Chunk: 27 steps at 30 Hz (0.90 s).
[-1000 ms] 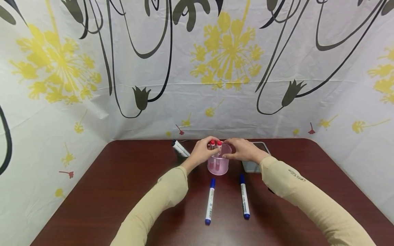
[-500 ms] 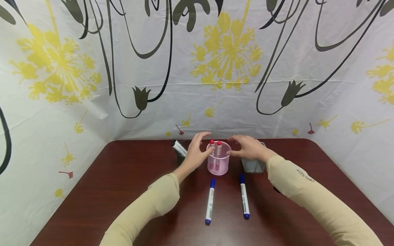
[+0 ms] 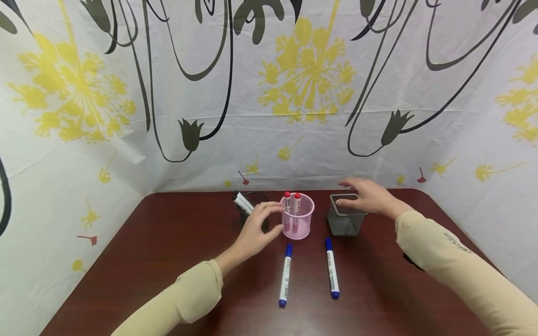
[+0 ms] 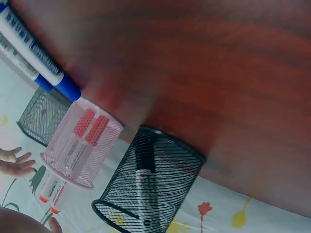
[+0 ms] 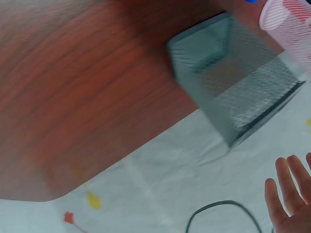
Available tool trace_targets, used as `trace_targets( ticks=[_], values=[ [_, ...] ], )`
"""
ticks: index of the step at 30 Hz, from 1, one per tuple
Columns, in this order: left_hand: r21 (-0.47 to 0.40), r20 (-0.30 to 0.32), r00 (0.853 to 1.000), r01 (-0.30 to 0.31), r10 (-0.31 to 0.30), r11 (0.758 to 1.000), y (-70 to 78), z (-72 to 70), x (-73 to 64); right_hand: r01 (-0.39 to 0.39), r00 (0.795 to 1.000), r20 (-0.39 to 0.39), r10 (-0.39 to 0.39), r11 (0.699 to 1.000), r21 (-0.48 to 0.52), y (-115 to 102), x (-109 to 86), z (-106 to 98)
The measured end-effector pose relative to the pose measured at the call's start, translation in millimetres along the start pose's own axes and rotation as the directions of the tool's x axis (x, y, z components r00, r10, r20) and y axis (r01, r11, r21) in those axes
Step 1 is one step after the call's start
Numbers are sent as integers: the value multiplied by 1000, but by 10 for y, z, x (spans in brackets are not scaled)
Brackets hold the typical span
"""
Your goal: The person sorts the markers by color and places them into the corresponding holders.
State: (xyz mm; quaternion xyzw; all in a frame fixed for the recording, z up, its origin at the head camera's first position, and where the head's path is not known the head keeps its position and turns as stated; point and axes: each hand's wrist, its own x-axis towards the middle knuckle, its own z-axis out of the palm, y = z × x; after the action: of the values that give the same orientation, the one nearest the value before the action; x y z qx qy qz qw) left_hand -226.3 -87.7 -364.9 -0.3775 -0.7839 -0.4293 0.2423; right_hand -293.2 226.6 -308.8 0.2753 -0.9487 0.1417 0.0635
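A beige stretch-fabric sleeve (image 3: 466,268) at four o'clock bears dark lettering, apparently "LetsSlim"; white cylindrical blue-capped markers (image 3: 286,276) (image 3: 332,269), five to six o'clock, carry illegible print.

Saw a grey mesh holder (image 5: 233,80) just beside a pink mesh cup (image 5: 291,36) with red patches showing through its side, near one edge of the wooden desk (image 5: 97,102). Found the right hand (image 5: 293,206) beyond that edge, with fingers extended, apart from the holder, against printed white cloth (image 5: 160,187). Spotted the desk's rounded corner well away.
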Motion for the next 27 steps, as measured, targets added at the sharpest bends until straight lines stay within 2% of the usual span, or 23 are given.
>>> trace_targets(
  ticks=[4,5,7,10,12,17,20,22,27],
  values=[
    [95,64,993,-110,104,989,-23,-32,-154,-2,1000,-1,2,1000,-18,104,-111,-12],
    [126,90,987,-144,133,982,-27,-43,-187,-5,1000,1,6,1000,-18,123,-136,-16],
    [193,154,967,-233,205,953,-42,-63,-237,-9,1000,-1,9,1000,-23,161,-180,-19],
    [277,276,918,-358,283,892,-76,-84,-309,-23,1000,-1,23,999,-27,204,-240,-20],
    [317,362,873,-446,328,837,-106,-83,-359,-41,999,0,41,999,-28,227,-273,-16],
    [374,555,771,-566,312,735,-114,-56,-487,-77,997,13,77,997,-26,269,-342,-2],
    [382,633,719,-612,286,692,-89,-30,-557,-85,996,16,85,996,-23,284,-365,8],
    [380,668,693,-631,271,676,-67,-13,-597,-86,996,18,87,996,-22,289,-374,15],
    [344,718,651,-639,245,688,-30,47,-676,-72,997,37,72,997,-11,290,-374,35]
  ],
)
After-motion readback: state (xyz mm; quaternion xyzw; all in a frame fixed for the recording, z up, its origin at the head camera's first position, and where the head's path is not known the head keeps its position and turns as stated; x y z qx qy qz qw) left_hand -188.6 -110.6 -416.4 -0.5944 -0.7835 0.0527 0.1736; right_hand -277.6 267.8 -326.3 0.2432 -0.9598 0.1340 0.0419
